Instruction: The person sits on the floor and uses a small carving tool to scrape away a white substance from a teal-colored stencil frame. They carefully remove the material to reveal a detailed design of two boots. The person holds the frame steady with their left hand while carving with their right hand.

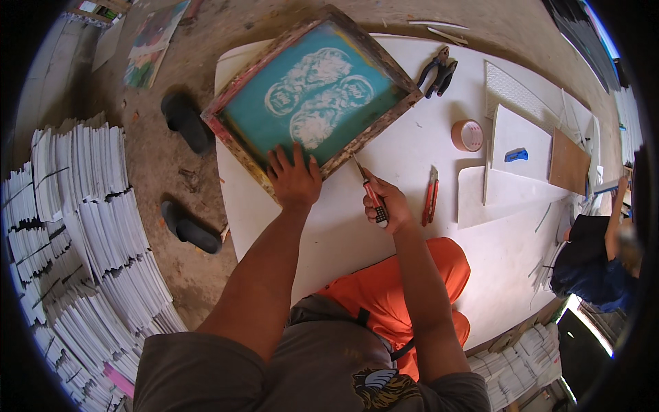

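Observation:
A wooden-framed printing screen (pixel 237 121) lies tilted on the white board; its teal mesh bears two pale sole-shaped designs. My left hand (pixel 295 180) lies flat across the near corner of the screen, fingers spread over the wood and onto the mesh. In my right hand (pixel 392 206) is a screwdriver (pixel 375 198) with a red and black handle. Its shaft points up and to the left, and the tip meets the near right rail of the frame. My fingers wrap round the handle and hide part of it.
Right of my hand lies a red utility knife (pixel 430 196). Pliers (pixel 437 72), a tape roll (pixel 467 135) and a blue cutter (pixel 516 155) on white sheets lie farther off. Black slippers (pixel 187 123) and paper stacks (pixel 103 206) are at left. Another person (pixel 590 261) sits at right.

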Available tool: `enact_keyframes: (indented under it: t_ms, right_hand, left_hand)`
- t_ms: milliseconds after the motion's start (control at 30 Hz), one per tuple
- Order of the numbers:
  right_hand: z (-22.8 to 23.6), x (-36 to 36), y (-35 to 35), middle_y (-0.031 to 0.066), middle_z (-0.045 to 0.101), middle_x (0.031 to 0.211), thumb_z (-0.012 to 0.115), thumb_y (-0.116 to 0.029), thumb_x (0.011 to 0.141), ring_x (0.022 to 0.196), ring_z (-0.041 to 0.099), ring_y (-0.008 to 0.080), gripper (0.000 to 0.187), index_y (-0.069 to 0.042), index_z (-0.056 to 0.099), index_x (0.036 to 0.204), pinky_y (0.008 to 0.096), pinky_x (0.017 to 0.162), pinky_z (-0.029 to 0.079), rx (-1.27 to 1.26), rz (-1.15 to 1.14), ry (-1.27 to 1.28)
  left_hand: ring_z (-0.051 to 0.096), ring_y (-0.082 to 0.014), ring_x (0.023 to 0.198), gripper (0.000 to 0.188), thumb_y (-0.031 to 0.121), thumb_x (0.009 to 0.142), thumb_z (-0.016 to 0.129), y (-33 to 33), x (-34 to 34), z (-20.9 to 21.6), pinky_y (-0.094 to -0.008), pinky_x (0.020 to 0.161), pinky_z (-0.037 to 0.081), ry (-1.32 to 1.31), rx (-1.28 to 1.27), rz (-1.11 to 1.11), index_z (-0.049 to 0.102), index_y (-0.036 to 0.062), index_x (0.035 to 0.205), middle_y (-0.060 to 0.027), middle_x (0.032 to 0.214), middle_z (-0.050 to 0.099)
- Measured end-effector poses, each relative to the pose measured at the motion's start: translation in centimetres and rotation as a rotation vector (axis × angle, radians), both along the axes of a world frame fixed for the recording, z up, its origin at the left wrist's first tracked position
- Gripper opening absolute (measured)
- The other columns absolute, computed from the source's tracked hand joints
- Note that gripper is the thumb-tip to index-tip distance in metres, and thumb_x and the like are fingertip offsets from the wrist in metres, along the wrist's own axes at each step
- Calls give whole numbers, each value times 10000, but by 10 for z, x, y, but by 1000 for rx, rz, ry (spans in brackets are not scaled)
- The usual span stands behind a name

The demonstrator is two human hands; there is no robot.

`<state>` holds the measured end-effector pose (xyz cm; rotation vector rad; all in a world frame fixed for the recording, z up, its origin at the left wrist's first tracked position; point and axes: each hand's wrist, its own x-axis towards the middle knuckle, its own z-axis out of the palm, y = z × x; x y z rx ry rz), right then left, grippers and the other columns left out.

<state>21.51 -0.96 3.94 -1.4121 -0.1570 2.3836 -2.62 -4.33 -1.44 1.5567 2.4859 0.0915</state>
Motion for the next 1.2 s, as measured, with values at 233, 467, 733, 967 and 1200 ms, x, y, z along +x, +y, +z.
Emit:
enact_keyframes:
  t_ms: [233,467,733,967,1200]
  right_hand:
    - [15,-20,-19,68,654,764,664,-368,1059,618,668,244,406,-241,661,1445,419,560,538,225,189,-274]
    - [19,-52,-43,165,708,840,679,-303,1015,766,724,392,399,-305,665,1415,508,683,593,1098,762,-1080]
    - [25,-57,-39,168,716,880,615,-319,1050,793,735,391,410,-336,614,1460,534,707,601,1051,867,-1102]
    - [53,-82,-30,194,724,1028,505,-331,1096,928,750,415,488,-280,470,1580,554,813,610,851,1219,-1188]
    - [34,-68,-29,186,731,1041,510,-318,1095,933,748,422,472,-279,503,1565,553,820,606,837,1041,-1027]
  left_hand:
    - [279,-527,1528,601,468,1085,423,0,-1,2,-666,1195,285,0,26,1,441,134,1585,-302,1619,344]
    - [279,-520,1529,600,461,1079,434,-1,0,-1,-665,1196,283,5,32,2,434,143,1588,-292,1625,338]
    - [282,-518,1526,604,460,1079,431,1,0,1,-663,1196,281,-7,26,5,423,144,1593,-291,1626,334]
    - [179,-520,1573,626,469,1100,363,0,-1,7,-662,1226,223,-46,-89,-2,363,135,1630,-284,1677,255]
    - [144,-523,1584,620,438,1110,340,2,-1,11,-670,1227,213,-69,-128,-19,334,116,1639,-297,1686,237]
